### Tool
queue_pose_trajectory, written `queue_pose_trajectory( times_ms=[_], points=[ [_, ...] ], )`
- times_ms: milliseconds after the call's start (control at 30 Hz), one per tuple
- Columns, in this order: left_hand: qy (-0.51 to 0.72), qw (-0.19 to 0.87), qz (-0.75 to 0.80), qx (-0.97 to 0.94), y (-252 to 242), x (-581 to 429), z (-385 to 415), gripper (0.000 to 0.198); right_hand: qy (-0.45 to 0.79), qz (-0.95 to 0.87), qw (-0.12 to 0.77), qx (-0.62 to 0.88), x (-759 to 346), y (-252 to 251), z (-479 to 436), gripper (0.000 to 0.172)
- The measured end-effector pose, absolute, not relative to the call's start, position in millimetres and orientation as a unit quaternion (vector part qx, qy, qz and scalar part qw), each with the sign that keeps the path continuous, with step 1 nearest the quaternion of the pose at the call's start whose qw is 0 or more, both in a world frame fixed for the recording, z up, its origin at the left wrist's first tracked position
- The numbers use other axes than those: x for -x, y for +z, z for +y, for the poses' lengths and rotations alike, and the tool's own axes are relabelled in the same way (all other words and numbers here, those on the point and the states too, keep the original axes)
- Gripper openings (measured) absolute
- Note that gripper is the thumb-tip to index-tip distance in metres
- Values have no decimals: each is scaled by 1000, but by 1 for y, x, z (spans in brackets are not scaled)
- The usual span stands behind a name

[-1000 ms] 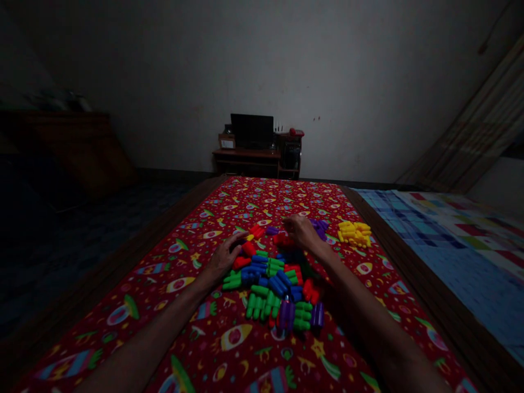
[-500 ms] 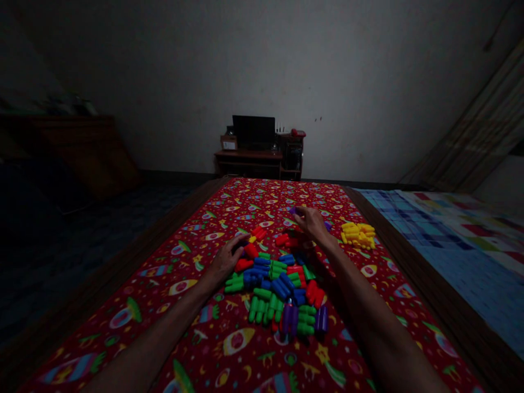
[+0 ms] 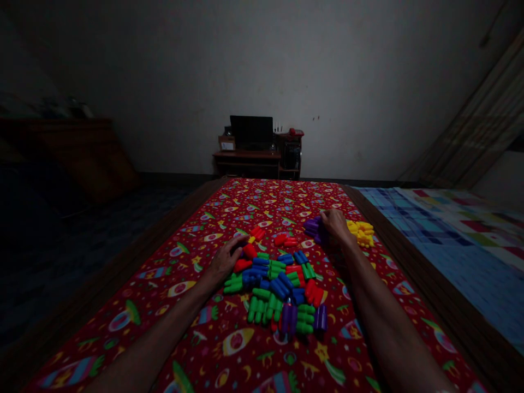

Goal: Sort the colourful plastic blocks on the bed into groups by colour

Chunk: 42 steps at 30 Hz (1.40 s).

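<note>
The bench [image 3: 387,229] under its red rocket-print cloth [image 3: 286,196] dominates this side of the room. On it lies a mixed-colour scatter of plastic pieces [image 3: 281,286]; off its two o'clock sits a yellow pile [image 3: 363,234], off its one a purple pile [image 3: 311,226], set apart by colour, I'd guess. The right hand [image 3: 336,225] bends over the purple pile, drawn in narrow (whether around a piece, I can't tell), the yellow pile at its three o'clock. The left hand [image 3: 224,261], loosely spread, is at the scatter's ten o'clock, red pieces [image 3: 249,251] beside it.
</note>
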<state>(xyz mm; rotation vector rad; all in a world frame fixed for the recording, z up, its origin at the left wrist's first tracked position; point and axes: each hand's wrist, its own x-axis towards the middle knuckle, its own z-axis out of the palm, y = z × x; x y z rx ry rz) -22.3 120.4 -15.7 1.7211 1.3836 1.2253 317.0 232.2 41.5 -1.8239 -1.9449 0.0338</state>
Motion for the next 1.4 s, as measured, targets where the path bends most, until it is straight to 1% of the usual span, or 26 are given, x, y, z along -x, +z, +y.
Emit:
queue_pose_trajectory(
  times_ms=[133,200,267,333,400,500,600,633,733,767,833,900,967,1033,1067,1133,1233,1300,1400],
  points=[
    [458,309,526,-646,-16,22,121,50,1,-732,301,611,-299,59,224,39],
    [459,309,524,-648,-15,22,120,51,28,-762,325,560,-277,67,214,37],
    [460,316,516,-650,-13,21,119,52,84,-810,327,480,-248,71,198,33],
    [463,336,500,-651,-10,19,117,54,143,-860,305,384,-217,69,180,28],
    [466,358,482,-650,-8,18,115,57,175,-897,265,308,-191,62,165,26],
    [475,375,470,-642,-10,17,116,60,200,-929,195,243,-172,50,153,28],
    [494,366,482,-624,-19,17,124,62,187,-930,167,270,-175,43,155,33],
    [504,356,489,-617,-22,18,127,61,169,-926,160,296,-178,43,157,31],
    [534,329,507,-591,-31,18,134,58,104,-916,119,370,-189,45,163,18],
    [539,322,513,-585,-32,19,135,56,87,-911,111,387,-192,46,164,17],
    [533,300,530,-588,-32,19,134,53,66,-906,123,400,-194,47,163,19],
    [505,260,553,-610,-28,19,131,49,65,-906,158,387,-192,47,160,19],
    [465,216,571,-641,-24,19,128,45,84,-914,188,349,-186,45,158,19],
    [430,200,575,-667,-20,21,126,41,115,-927,194,300,-180,40,156,19],
    [420,208,571,-674,-19,21,125,41,128,-931,190,283,-177,38,155,21],
    [414,259,553,-675,-16,22,124,46,147,-932,177,281,-172,33,155,23],
    [422,352,514,-659,-11,22,121,54,165,-912,174,332,-169,25,156,25],
    [423,392,496,-649,-8,22,118,56,186,-894,198,357,-168,20,156,30],
    [426,422,486,-636,-6,21,115,59,231,-865,254,365,-167,18,158,35]
  ],
)
